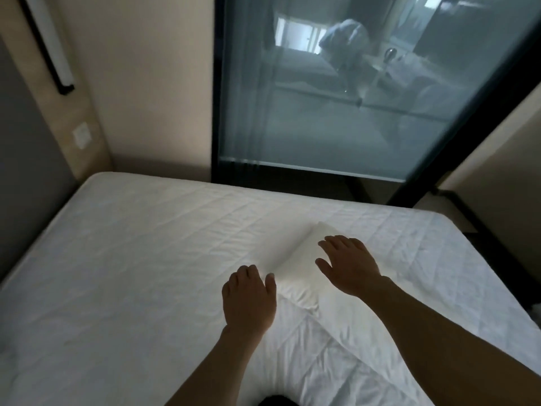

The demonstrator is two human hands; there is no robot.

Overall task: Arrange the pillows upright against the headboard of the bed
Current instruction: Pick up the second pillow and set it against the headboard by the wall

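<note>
A small white pillow (301, 262) lies flat near the middle of the white quilted mattress (131, 259). My left hand (248, 300) rests at the pillow's near left edge, fingers curled down and thumb touching the fabric. My right hand (348, 265) hovers over or lies on the pillow's right side with its fingers spread. Neither hand has lifted the pillow. The grey padded headboard (26, 177) runs along the left side of the view, well away from the pillow.
A dark-framed glass partition (351, 92) stands beyond the far edge of the bed, reflecting the room. A beige wall with a light switch (82, 135) and a black-edged fixture (49, 45) is at the left. The bed's right edge drops to a dark floor gap (497, 253).
</note>
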